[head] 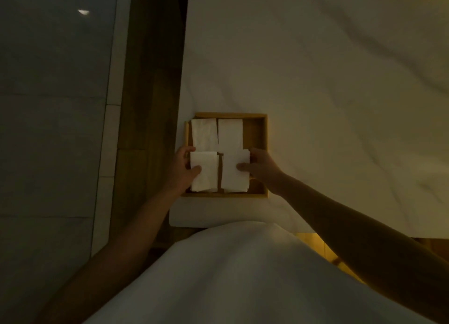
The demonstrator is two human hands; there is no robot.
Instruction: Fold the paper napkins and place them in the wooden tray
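**Dim room, pale stone table**

A white tabletop (328,75) with faint grey veins spreads under the grip, beyond it and to its right. Left of the grip runs a brown wooden strip (150,80), then glossy grey floor tiles (48,119) carrying one small light reflection (83,12).

A pale, veined tabletop (328,80) spreads beyond and right of the fingers (191,149). Left of them a dark wooden strip (150,80) runs along its edge, and grey floor tiles (53,117) lie further left.
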